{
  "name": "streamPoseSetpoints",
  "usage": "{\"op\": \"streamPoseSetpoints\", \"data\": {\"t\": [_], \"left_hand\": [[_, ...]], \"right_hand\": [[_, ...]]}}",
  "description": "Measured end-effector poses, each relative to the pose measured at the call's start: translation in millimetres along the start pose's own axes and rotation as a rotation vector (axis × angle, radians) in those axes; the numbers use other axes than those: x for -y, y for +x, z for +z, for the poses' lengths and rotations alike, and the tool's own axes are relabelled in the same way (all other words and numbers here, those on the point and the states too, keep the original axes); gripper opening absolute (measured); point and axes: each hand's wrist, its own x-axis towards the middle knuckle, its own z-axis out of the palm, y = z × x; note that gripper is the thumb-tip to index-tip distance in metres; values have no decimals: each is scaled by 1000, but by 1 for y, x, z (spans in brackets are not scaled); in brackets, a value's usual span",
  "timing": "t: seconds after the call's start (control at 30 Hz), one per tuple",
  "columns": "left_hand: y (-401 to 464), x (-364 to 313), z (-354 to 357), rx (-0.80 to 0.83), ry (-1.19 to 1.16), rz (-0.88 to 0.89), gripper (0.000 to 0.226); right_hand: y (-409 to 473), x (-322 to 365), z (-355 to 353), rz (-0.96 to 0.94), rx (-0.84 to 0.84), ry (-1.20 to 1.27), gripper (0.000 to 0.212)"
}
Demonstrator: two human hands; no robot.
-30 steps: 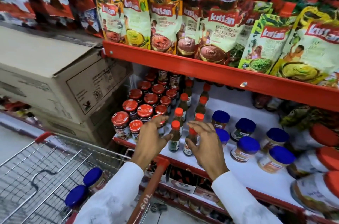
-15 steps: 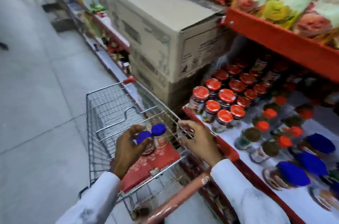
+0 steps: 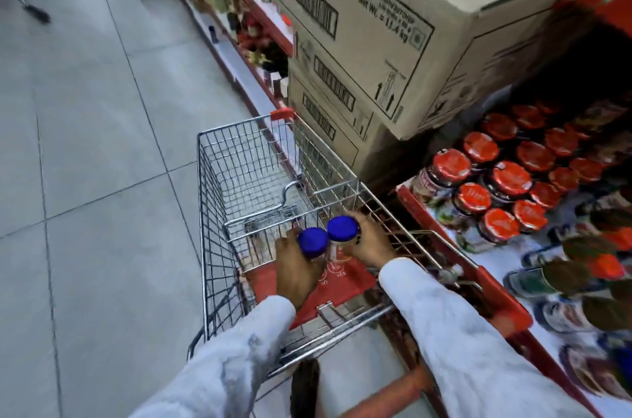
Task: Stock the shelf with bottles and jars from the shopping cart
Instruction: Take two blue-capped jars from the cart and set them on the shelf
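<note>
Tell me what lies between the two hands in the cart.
Two blue-lidded jars, side by side, each held by one hand, left hand and right hand, in the head view.

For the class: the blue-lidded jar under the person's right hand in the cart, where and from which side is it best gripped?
Grip the right jar around its glass body just below the blue lid, coming from the shelf side, as the right hand does. It stands upright, and the other jar crowds its opposite flank.
</note>
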Motion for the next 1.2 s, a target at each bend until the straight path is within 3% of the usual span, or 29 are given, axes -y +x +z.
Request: {"op": "streamPoseSetpoints", "data": {"t": [0.37,0.5,0.67,0.9,1.2], "left_hand": [[-11,-14,-12,-5,-101,-5,54],[-28,-60,-39,22,-257,47,56],[-71,-130,-50,144,-376,237,53],[-156,-205,14,414,-359,511,60],[-287,-249,139,730,-173,708,60]], "right_hand": [[-31,11,-31,40,-109,82,64],[-82,22,-77,-54,-241,205,63],[-171,17,-144,-131,-482,356,55],[-310,-39,-212,-95,-808,348,60],[-459,-153,-236,198,-1159,269,51]]}}
